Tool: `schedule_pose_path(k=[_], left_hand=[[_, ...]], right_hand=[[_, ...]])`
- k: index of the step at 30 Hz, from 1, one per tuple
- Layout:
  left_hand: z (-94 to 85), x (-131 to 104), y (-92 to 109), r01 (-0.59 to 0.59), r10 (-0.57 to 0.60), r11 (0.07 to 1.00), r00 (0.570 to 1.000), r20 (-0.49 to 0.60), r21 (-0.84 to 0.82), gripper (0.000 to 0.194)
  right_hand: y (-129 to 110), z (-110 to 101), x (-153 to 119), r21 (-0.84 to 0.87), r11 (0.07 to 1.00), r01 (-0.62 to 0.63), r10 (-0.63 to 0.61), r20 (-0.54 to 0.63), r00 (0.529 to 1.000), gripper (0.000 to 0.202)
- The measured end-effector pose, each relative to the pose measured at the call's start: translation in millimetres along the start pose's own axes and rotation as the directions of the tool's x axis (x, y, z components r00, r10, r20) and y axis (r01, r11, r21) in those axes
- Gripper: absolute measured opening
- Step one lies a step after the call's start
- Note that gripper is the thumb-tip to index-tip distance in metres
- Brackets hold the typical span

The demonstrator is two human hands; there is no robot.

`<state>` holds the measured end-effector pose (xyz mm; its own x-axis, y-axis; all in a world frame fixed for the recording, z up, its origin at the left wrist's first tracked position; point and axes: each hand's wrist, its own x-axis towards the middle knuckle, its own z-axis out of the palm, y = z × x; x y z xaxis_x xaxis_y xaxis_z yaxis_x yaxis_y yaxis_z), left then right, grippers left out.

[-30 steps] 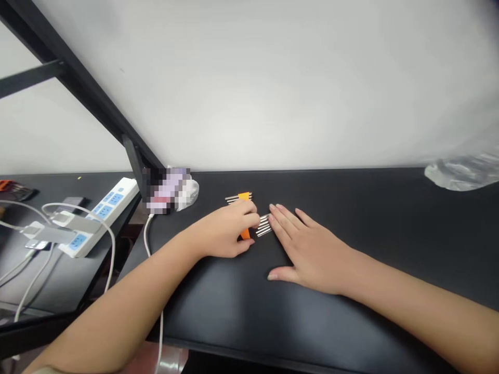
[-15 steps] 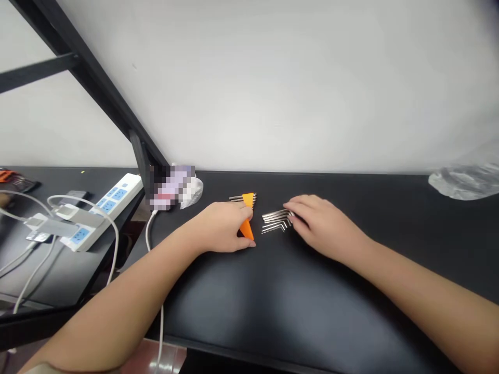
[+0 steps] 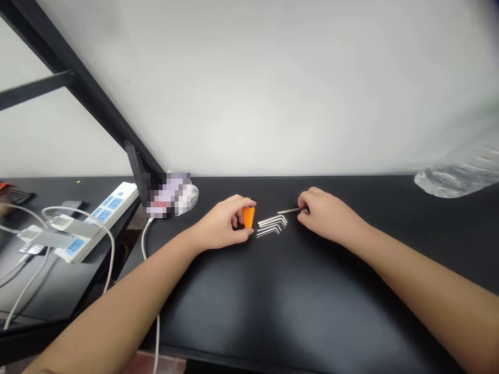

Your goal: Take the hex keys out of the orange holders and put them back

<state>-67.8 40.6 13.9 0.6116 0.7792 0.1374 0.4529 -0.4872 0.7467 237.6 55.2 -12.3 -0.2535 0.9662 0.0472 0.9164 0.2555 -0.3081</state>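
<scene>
My left hand [image 3: 226,223] grips a small orange hex-key holder [image 3: 248,217] and holds it upright on the black table [image 3: 273,291]. Just right of it, several silver L-shaped hex keys [image 3: 270,225] lie side by side on the table. My right hand [image 3: 327,215] pinches one hex key [image 3: 289,211] by its end, a little above and to the right of that row.
A white power strip [image 3: 93,218] with plugs and grey cables sits at the left on a second dark surface. A blurred white object [image 3: 171,193] lies by a black frame post [image 3: 134,161]. Crumpled clear plastic [image 3: 456,176] rests at the far right by the wall.
My right hand moved off the hex keys to the right and picked one key out of the row. My left hand tipped the orange holder upright.
</scene>
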Motion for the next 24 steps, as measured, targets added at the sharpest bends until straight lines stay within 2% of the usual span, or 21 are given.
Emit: schedule_pose_path(k=[3, 7, 10, 14, 18, 21, 24], left_hand=[[5.3, 1.2, -2.0, 0.025, -0.029, 0.988, 0.999, -0.025, -0.155, 0.046], [9.0, 1.5, 1.0, 0.048, -0.055, 0.979, 0.998, -0.031, -0.198, 0.045], [10.9, 2.0, 1.4, 0.061, -0.07, 0.979, 0.997, -0.042, -0.193, 0.046], [13.8, 2.6, 0.7, 0.057, -0.07, 0.98, 0.996, -0.059, -0.191, 0.046], [14.8, 2.3, 0.8, 0.036, -0.05, 0.982, 0.996, -0.069, -0.186, 0.045], [13.4, 2.1, 1.9, 0.012, -0.023, 0.988, 0.997, -0.07, -0.157, 0.045], [11.3, 2.2, 6.1, -0.054, 0.052, 0.995, 0.998, -0.029, -0.082, 0.046]], right_hand=[[7.9, -4.9, 4.5, 0.082, 0.996, -0.039, 0.036, 0.037, 0.999, 0.006], [8.4, -7.9, 5.4, 0.233, 0.972, -0.007, 0.008, -0.005, 1.0, 0.018], [-2.4, -11.1, -0.8, 0.355, 0.923, 0.145, -0.108, -0.121, 0.987, 0.013], [-23.2, -16.4, -14.5, 0.476, 0.804, 0.355, -0.238, -0.289, 0.927, 0.013], [-32.8, -17.4, -21.8, 0.387, 0.793, 0.472, -0.349, -0.347, 0.871, 0.017], [-31.2, -16.1, -22.3, 0.265, 0.817, 0.512, -0.413, -0.35, 0.841, 0.022], [-30.0, -15.6, -23.9, 0.121, 0.841, 0.527, -0.461, -0.349, 0.816, 0.025]])
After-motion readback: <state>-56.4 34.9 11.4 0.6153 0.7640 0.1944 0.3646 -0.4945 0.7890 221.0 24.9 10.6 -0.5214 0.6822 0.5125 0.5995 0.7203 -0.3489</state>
